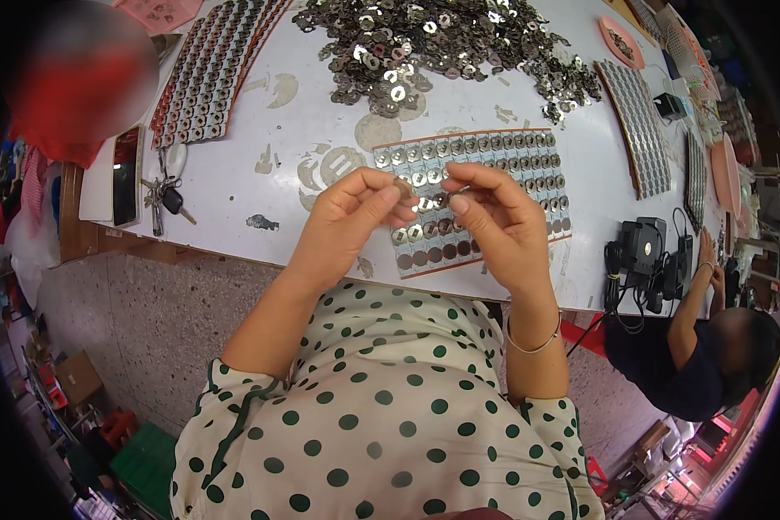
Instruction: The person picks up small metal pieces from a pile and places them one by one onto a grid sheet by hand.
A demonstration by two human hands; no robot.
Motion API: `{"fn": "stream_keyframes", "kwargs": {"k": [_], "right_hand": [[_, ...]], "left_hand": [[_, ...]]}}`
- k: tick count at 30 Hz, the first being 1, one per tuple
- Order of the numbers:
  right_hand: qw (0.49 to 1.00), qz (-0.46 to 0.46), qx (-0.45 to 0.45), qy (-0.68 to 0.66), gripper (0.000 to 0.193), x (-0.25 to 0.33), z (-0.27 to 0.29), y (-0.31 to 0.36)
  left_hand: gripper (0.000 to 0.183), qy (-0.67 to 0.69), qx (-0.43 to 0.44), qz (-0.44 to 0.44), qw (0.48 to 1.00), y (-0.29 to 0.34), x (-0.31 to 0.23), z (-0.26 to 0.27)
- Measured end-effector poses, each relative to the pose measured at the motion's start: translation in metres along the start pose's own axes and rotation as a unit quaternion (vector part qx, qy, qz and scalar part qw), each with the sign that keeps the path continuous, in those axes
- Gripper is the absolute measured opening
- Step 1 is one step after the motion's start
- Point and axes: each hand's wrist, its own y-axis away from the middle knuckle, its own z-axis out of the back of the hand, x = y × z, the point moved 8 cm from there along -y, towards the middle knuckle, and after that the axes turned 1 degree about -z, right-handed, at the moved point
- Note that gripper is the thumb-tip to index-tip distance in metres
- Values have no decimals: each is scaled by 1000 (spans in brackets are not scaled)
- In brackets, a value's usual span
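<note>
Both my hands hover over a flat panel (472, 143) covered with rows of small round metal pieces, each on a pale backing. My left hand (347, 217) is closed in a pinch, with a small round metal piece (403, 186) at its fingertips. Across a narrow gap, my right hand (507, 225) curls its thumb and forefinger toward each other; anything between them is too small to make out. Along the panel's near edge the round pieces look darker, while those farther up shine silver with shaped centres. Beyond it lies a large loose heap of metal pieces (442, 43).
More filled panels stand at far left (204, 78) and right (637, 130). A phone (127, 178) and keys (169, 199) lie on the left; a black corded device (641, 251) sits at the right edge. Pink trays (624, 43) are farther off. Another person (698, 355) works at right.
</note>
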Motion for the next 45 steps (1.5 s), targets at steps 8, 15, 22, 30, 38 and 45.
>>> {"fn": "stream_keyframes", "kwargs": {"k": [8,15,22,30,38,45], "right_hand": [[983,127,21,133,30,17,-18,1],[983,117,-35,136,21,10,-15,12],[899,-212,-54,-380,19,-47,-9,28],[972,-229,41,36,11,-46,-27,47],[969,-46,100,222,15,-22,-49,39],[961,-44,63,267,16,-17,-45,41]], "left_hand": [[18,-144,-3,-63,988,15,-14,-18],[25,-355,-7,-158,921,26,-36,-34],[78,-654,59,-242,714,44,-37,-33],[90,-686,67,-197,697,44,-16,-25],[90,-692,67,-209,688,44,-14,-23],[88,-698,75,-206,682,43,-14,-25]]}}
